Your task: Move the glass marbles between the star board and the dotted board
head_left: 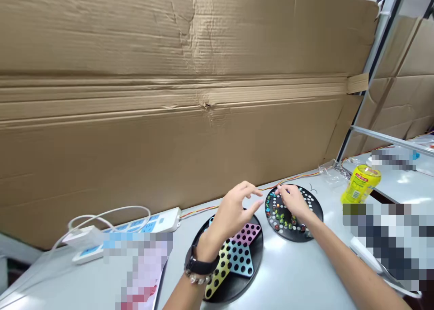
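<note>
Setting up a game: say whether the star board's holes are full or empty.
Empty where visible: the star board shows bare holes in pink, blue, yellow; left hand hides some.

Creased cardboard wall (203, 97) fills view ahead of me. White power strip (152, 221) at its foot, my left; white cable (111, 209) looped above. 1 yellow bottle (361, 185) upright, my right, crumpled clear plastic (330, 172) just beside.
</note>
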`<action>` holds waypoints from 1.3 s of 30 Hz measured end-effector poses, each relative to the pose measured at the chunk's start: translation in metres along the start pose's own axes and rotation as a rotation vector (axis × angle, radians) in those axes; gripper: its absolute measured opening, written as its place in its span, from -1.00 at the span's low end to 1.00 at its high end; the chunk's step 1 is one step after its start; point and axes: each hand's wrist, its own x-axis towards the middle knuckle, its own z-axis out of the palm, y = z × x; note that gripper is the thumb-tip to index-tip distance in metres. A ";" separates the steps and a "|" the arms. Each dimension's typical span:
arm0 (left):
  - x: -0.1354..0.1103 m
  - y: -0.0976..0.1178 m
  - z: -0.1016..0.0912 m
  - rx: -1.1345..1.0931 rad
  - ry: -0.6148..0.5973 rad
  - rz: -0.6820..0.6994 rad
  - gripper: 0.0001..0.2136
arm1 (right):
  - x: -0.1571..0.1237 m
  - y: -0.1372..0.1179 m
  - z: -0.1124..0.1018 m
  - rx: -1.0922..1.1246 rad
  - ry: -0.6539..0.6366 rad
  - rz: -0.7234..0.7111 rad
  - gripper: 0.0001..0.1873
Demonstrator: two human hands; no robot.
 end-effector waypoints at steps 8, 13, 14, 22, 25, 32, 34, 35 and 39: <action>-0.003 -0.012 -0.014 0.043 0.023 -0.022 -0.84 | 0.026 0.006 -0.003 -1.012 -0.091 -0.117 -0.73; -0.004 -0.012 -0.016 0.027 0.022 -0.030 -0.84 | 0.024 0.008 0.004 -1.217 -0.143 -0.103 -0.70; -0.004 -0.012 -0.016 0.030 0.021 -0.031 -0.85 | 0.024 0.007 0.004 -1.241 -0.147 -0.101 -0.70; -0.005 -0.012 -0.019 0.029 0.015 -0.041 -0.82 | 0.026 0.005 -0.007 -1.291 -0.109 -0.090 -0.62; -0.005 -0.012 -0.018 0.029 0.014 -0.039 -0.83 | 0.026 0.008 -0.011 -1.248 -0.096 -0.079 -0.65; -0.006 -0.013 -0.018 0.027 0.013 -0.038 -0.84 | 0.025 0.004 -0.012 -0.991 0.019 -0.111 -0.83; -0.006 -0.013 -0.018 0.028 0.014 -0.044 -0.83 | 0.022 -0.001 -0.007 -0.868 0.047 -0.146 -0.73; -0.006 -0.013 -0.018 0.029 0.015 -0.043 -0.83 | 0.019 -0.003 -0.003 -0.752 0.031 -0.148 -0.66; -0.006 -0.013 -0.017 0.036 0.019 -0.027 -0.84 | -0.001 -0.006 0.027 -0.315 -0.163 -0.076 -0.54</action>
